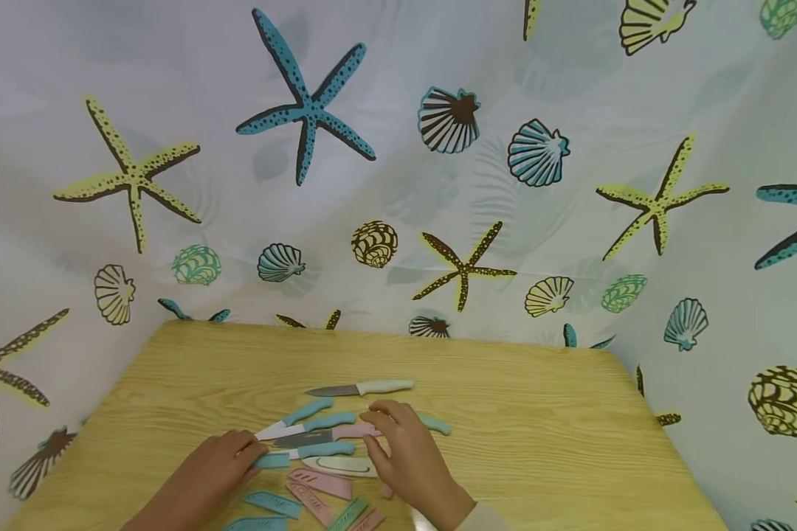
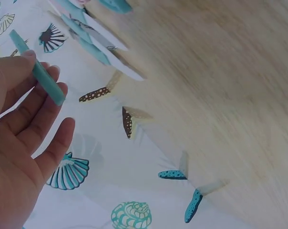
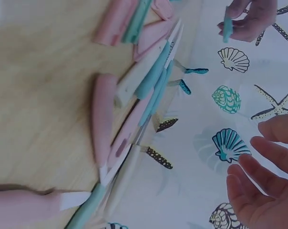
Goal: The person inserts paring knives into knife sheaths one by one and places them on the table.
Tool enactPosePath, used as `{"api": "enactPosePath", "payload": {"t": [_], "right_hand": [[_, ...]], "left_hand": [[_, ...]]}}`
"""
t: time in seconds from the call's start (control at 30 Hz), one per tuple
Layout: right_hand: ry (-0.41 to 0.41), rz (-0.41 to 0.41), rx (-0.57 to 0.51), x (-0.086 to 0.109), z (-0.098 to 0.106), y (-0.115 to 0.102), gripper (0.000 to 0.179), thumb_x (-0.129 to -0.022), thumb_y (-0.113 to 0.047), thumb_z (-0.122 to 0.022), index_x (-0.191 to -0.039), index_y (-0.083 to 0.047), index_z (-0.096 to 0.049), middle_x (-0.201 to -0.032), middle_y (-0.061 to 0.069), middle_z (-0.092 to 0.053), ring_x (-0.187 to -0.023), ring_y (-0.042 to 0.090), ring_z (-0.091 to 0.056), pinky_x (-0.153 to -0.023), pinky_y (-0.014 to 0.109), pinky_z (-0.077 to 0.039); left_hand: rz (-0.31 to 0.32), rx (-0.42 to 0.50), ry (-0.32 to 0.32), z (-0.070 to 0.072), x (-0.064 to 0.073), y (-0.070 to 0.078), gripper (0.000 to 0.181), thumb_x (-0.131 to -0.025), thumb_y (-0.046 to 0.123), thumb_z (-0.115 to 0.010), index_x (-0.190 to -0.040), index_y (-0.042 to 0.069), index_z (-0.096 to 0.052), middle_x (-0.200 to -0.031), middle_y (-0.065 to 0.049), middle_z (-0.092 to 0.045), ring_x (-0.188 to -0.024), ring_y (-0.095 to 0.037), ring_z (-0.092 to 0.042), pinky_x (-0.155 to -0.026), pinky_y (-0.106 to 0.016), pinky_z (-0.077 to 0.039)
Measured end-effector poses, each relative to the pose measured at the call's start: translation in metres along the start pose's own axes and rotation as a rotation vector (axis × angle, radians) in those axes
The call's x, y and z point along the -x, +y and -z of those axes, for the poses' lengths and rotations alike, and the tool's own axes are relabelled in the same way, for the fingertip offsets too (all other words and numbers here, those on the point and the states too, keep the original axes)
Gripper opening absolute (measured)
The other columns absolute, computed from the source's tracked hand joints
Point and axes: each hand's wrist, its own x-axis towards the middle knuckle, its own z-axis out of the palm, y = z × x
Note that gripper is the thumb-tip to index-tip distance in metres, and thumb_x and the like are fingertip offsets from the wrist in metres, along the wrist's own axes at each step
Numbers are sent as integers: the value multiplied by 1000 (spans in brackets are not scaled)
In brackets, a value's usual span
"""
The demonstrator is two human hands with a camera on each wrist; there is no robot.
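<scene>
My left hand (image 1: 222, 464) pinches a blue knife sheath (image 1: 272, 461) between thumb and fingers; the left wrist view shows this sheath (image 2: 49, 85) as a narrow strip raised off the table. My right hand (image 1: 408, 453) hovers over the right side of the knives, fingers loosely bent, and the right wrist view shows nothing in that hand (image 3: 270, 176). Beneath and between the hands lie blue-handled knives (image 1: 328, 422), a pink-handled knife with a dark blade (image 1: 305, 438) and a green handle (image 1: 435, 424). Part of the pink handle is hidden behind my right fingers.
A white-handled knife (image 1: 385, 386) lies behind the others. Nearer me are loose sheaths: pink (image 1: 322, 482), blue (image 1: 272, 504) and green (image 1: 348, 514). Pink-handled knives (image 3: 103, 119) show in the right wrist view. A patterned curtain (image 1: 398, 184) surrounds the wooden table (image 1: 538, 413).
</scene>
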Motion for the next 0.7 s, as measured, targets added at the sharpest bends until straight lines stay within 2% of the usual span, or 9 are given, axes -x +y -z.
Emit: {"api": "enactPosePath", "payload": {"t": [0.07, 0.13, 0.2, 0.27, 0.43, 0.6, 0.7], "right_hand": [[-4, 19, 15, -13, -6, 0, 24, -86, -14, -73, -109, -8, -69, -116, 6, -61, -104, 19, -58, -86, 29, -53], [-26, 24, 30, -25, -15, 1, 23, -88, -15, -72, -110, -8, -69, -118, 5, -60, -108, 19, -56, -90, 29, -51], [-53, 28, 66, -35, -27, 2, 23, -89, -15, -70, -111, -9, -69, -118, 5, -60, -110, 20, -54, -92, 29, -50], [-90, 24, 112, -43, -42, 4, 22, -90, -16, -69, -111, -11, -69, -119, 4, -60, -111, 19, -54, -93, 28, -49], [-204, 44, 280, -61, -75, 1, 19, -90, -19, -69, -109, -16, -70, -115, 1, -62, -108, 18, -55, -90, 28, -50], [-304, 86, 498, -74, -94, -9, 13, -91, -24, -68, -103, -22, -72, -107, -3, -63, -99, 15, -55, -81, 22, -50], [-365, 52, 529, -80, -102, -14, 16, -91, -22, -69, -106, -23, -71, -107, -4, -61, -97, 13, -52, -77, 21, -49]], "left_hand": [[-17, 5, 55, 2, 2, 2, 23, -92, 30, -66, -102, 9, -68, -94, -1, -60, -82, -17, -59, -64, -29, -52], [-34, 11, 101, 4, 3, 3, 36, -99, 38, -48, -102, 9, -69, -94, 0, -60, -81, -16, -59, -62, -28, -51], [-49, 15, 134, 7, 4, 4, 51, -101, 43, -30, -102, 10, -70, -94, 1, -61, -80, -15, -59, -61, -28, -50], [-57, 20, 139, 10, 4, 7, 58, -100, 45, -22, -102, 11, -70, -95, 1, -61, -81, -15, -59, -60, -27, -50], [-56, 32, 133, 17, 1, 14, 57, -100, 46, -22, -103, 14, -69, -97, 4, -59, -81, -11, -57, -61, -27, -49], [-48, 26, 160, 20, -1, 17, 61, -100, 45, -17, -100, 16, -70, -96, 5, -59, -80, -10, -56, -61, -27, -48], [-46, 33, 163, 21, 0, 18, 60, -100, 46, -18, -100, 16, -70, -96, 5, -58, -80, -10, -56, -60, -27, -47]]}}
